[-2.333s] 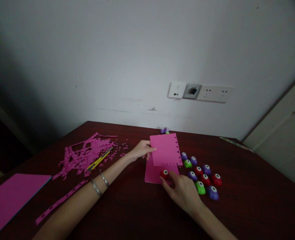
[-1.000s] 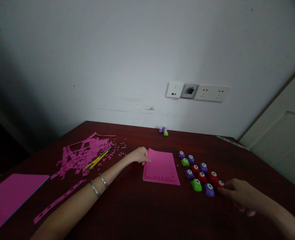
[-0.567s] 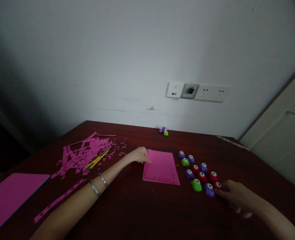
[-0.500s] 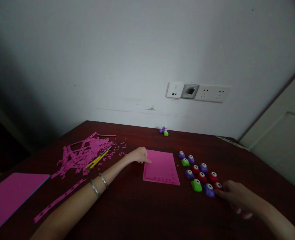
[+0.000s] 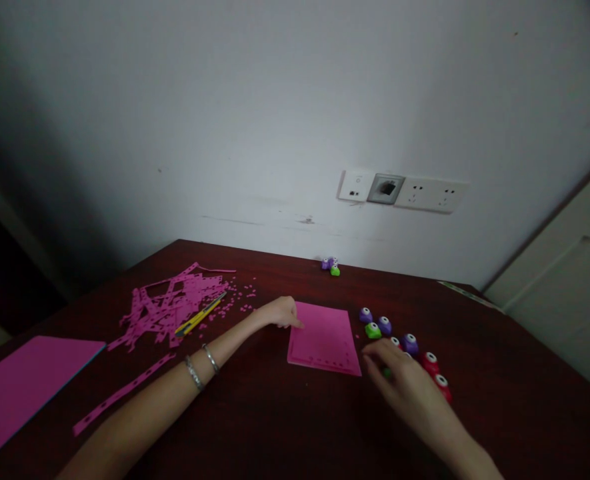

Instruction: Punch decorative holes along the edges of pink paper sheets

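My left hand (image 5: 283,312) lies at the left edge of a pink sheet of paper (image 5: 322,333), fingers curled and one digit pressed on its surface. Small punched holes run along the near edge of that sheet. At its right, my right hand (image 5: 392,370) is over the group of small craft punches, its fingers bent together; what they hold, if anything, is hidden. Purple punches (image 5: 385,325), a green punch (image 5: 373,331) and red punches (image 5: 430,363) show around this hand. It covers others in the group.
Left of my arm lie a heap of pink paper strips (image 5: 189,300), a yellow craft knife (image 5: 201,315), scattered confetti bits (image 5: 235,297) and a loose punched strip (image 5: 125,393). A large pink sheet (image 5: 35,377) rests farther left. Several more punches (image 5: 331,265) stand by the wall.
My right hand has moved left from the red punch at the group's right end to beside the pink sheet. The left hand stays on the paper. The view has shifted slightly.
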`<state>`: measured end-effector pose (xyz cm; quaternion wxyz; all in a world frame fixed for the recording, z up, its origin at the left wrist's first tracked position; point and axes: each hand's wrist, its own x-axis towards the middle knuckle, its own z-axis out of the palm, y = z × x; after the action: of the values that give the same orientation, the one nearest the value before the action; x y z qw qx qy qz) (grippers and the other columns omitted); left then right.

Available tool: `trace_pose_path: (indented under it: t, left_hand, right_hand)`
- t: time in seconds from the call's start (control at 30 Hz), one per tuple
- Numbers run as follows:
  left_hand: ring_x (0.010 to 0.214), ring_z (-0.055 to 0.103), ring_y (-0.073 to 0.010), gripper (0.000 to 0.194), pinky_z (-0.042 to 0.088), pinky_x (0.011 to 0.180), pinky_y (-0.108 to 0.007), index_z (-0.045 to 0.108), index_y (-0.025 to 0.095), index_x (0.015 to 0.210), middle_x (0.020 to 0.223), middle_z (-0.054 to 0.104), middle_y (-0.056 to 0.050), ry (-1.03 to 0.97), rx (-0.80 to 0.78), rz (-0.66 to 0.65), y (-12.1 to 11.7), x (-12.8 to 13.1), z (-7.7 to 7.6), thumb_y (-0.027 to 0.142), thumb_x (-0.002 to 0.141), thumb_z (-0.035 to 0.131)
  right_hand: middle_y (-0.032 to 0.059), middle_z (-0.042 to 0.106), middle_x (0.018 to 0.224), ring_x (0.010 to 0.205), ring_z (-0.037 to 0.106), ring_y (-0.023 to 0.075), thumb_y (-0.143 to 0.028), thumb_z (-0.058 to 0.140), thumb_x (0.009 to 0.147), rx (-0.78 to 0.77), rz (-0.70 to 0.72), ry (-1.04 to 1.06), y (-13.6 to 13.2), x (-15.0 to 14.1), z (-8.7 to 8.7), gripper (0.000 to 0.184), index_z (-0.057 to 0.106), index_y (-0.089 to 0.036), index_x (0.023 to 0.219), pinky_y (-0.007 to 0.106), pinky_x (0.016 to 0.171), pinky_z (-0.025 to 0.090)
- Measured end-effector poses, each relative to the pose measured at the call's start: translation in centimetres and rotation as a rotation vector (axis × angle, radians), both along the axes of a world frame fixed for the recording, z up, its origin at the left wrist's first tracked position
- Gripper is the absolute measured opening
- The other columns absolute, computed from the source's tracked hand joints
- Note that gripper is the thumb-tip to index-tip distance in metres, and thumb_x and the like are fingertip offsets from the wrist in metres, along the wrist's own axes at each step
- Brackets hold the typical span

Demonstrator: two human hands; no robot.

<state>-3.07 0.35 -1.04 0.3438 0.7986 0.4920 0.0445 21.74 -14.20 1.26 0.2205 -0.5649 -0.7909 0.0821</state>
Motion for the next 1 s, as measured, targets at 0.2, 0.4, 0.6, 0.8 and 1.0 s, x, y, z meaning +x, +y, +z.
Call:
trace_pose_path:
  t: [0.2, 0.4, 0.6, 0.8, 1.0]
  left_hand:
    - [0.031, 0.039, -0.0067, 0.036, 0.034, 0.041, -0.021, 0.049, 0.015, 0.040, 0.033, 0.044, 0.004, -0.016, 0.019, -0.027, 0.0, 0.0, -0.1, 0.037, 0.066, 0.061]
    - [0.032, 0.040, -0.0070, 0.035, 0.034, 0.040, -0.021, 0.050, 0.015, 0.041, 0.035, 0.045, 0.003, -0.015, 0.013, -0.032, 0.2, -0.1, -0.5, 0.036, 0.066, 0.061]
    - [0.040, 0.050, -0.0090, 0.023, 0.037, 0.042, -0.019, 0.059, 0.014, 0.061, 0.047, 0.054, 0.002, -0.184, 0.092, 0.074, 2.1, 0.1, -0.2, 0.034, 0.070, 0.058]
    - [0.067, 0.060, -0.0140, 0.025, 0.044, 0.061, -0.022, 0.063, 0.012, 0.083, 0.074, 0.065, -0.004, -0.233, 0.353, 0.258, 7.7, 2.1, 0.2, 0.033, 0.068, 0.064]
    - [0.080, 0.060, -0.0177, 0.036, 0.043, 0.070, -0.025, 0.060, 0.011, 0.099, 0.090, 0.065, -0.008, -0.167, 0.413, 0.327, 14.0, 5.2, -0.2, 0.034, 0.071, 0.063]
  right_hand:
    - [0.0113, 0.057, 0.109, 0.099, 0.055, 0.0244, -0.016, 0.044, 0.083, 0.220, 0.183, -0.152, -0.6, -4.6, -4.0, 0.027, 0.056, -0.018, 0.108, 0.040, 0.083, 0.049]
    - [0.0104, 0.058, 0.101, 0.093, 0.055, 0.0230, -0.015, 0.044, 0.084, 0.234, 0.156, -0.105, -0.3, -4.4, -5.2, 0.023, 0.055, -0.016, 0.105, 0.040, 0.082, 0.049]
    - [0.0090, 0.057, 0.101, 0.094, 0.054, 0.0219, -0.014, 0.045, 0.083, 0.212, 0.135, -0.023, -0.2, -4.5, -5.5, 0.020, 0.056, -0.018, 0.100, 0.039, 0.084, 0.048]
    - [0.0082, 0.056, 0.102, 0.094, 0.053, 0.0221, -0.012, 0.045, 0.082, 0.194, 0.125, 0.003, -0.1, -4.6, -5.6, 0.023, 0.055, -0.019, 0.102, 0.041, 0.084, 0.048]
    - [0.0089, 0.057, 0.103, 0.096, 0.054, 0.0240, -0.010, 0.044, 0.081, 0.196, 0.125, -0.001, -0.1, -4.6, -5.5, 0.026, 0.055, -0.020, 0.102, 0.043, 0.085, 0.048]
